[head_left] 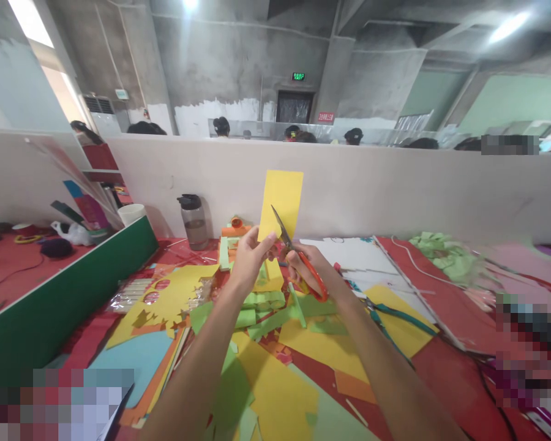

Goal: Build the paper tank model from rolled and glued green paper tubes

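Observation:
My left hand (256,250) pinches the lower edge of a yellow paper strip (284,193), which stands upright in front of me. In my right hand (304,266) are scissors with orange handles (313,274). Their dark blades point up and to the left across the lower part of the strip, slightly parted by the look of it. Whether the blades bite into the paper I cannot tell. Below both hands lie green paper pieces (266,300) and yellow sheets (275,380), spread over the red tabletop (445,386).
Teal-handled pliers (401,315) lie to the right on yellow paper. A water bottle (194,222) stands at the back left, near a green divider (73,288). Blue paper (138,364) and a cut-out yellow sheet (183,278) lie left. A white partition (371,190) closes the back.

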A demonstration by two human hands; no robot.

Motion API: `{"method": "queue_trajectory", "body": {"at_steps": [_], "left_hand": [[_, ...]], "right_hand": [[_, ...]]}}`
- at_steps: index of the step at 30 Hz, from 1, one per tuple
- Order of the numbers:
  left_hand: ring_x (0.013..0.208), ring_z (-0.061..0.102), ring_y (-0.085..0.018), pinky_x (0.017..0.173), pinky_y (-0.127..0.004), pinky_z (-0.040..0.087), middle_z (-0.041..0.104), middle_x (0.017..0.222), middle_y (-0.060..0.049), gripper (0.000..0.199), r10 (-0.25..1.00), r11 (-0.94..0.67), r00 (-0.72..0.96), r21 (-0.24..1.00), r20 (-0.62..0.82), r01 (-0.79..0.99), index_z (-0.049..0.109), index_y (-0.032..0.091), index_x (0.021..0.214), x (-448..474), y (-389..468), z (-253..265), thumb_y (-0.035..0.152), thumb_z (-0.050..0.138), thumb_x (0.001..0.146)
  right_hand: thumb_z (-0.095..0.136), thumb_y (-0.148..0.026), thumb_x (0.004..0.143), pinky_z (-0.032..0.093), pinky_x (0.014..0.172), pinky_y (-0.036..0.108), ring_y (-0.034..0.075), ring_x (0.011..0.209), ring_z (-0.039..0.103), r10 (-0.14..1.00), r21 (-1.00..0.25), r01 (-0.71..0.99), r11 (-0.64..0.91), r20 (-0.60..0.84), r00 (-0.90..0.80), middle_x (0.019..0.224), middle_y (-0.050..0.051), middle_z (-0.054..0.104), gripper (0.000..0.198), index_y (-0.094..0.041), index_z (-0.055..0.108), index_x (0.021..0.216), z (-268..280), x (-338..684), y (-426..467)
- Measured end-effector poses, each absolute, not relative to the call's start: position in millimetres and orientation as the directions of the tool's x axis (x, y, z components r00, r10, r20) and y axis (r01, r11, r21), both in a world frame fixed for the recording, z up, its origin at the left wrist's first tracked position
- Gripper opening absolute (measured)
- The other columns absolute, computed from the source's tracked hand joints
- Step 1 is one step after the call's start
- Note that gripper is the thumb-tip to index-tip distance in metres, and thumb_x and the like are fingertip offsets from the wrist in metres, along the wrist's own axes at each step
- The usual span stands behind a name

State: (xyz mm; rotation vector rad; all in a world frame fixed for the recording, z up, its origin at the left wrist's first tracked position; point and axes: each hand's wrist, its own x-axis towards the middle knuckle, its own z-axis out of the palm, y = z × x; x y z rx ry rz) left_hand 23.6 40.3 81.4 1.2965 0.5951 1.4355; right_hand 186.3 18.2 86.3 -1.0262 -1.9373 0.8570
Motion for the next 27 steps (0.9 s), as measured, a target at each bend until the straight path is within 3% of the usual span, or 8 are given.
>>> {"method": "queue_trajectory", "body": {"at_steps": [4,9,14,20,27], "left_hand": [[0.054,0.049,-0.009,0.054,-0.022,0.038,0.054,0.062,0.004,0.031,0.914,-0.369,0.012,0.847,0.404,-0.383,0.056,0.019,0.084,36,37,77,0.048,0.065,0.084],[0.049,0.043,-0.009,0.050,-0.022,0.036,0.046,0.056,0.006,0.036,0.895,-0.445,-0.129,0.853,0.426,-0.273,0.048,0.020,0.075,38,36,74,0.052,0.060,0.087],[0.052,0.045,-0.009,0.053,-0.024,0.036,0.050,0.056,0.004,0.037,0.878,-0.472,-0.016,0.862,0.478,-0.185,0.049,0.019,0.070,24,44,74,0.049,0.058,0.089],[0.054,0.051,-0.012,0.055,-0.025,0.038,0.058,0.060,0.001,0.032,0.888,-0.412,0.160,0.901,0.431,-0.138,0.058,0.017,0.078,7,51,77,0.048,0.061,0.086],[0.053,0.051,-0.012,0.055,-0.025,0.039,0.059,0.059,0.001,0.033,0.878,-0.431,0.191,0.898,0.439,-0.084,0.058,0.017,0.079,4,53,76,0.048,0.060,0.088]], "right_hand": [[0.046,-0.075,0.086,0.046,0.051,0.026,0.015,0.052,0.058,0.864,-0.793,0.373,0.482,0.360,-0.351,0.062,0.000,0.057,0.059,-0.018,0.059,0.093,76,177,20],[0.048,-0.072,0.088,0.046,0.050,0.025,0.014,0.049,0.057,0.866,-0.800,0.371,0.471,0.339,-0.367,0.059,-0.002,0.057,0.054,-0.019,0.057,0.089,71,172,21],[0.046,-0.076,0.085,0.044,0.048,0.024,0.014,0.048,0.056,0.876,-0.810,0.403,0.427,0.259,-0.407,0.058,-0.001,0.057,0.058,-0.018,0.055,0.082,82,180,18],[0.048,-0.075,0.085,0.044,0.049,0.026,0.015,0.050,0.056,0.872,-0.817,0.408,0.408,0.218,-0.438,0.059,-0.002,0.055,0.056,-0.019,0.053,0.081,89,189,14],[0.045,-0.075,0.086,0.043,0.051,0.026,0.014,0.052,0.056,0.863,-0.788,0.436,0.436,0.228,-0.451,0.060,-0.002,0.054,0.057,-0.019,0.052,0.081,88,190,14]]}}
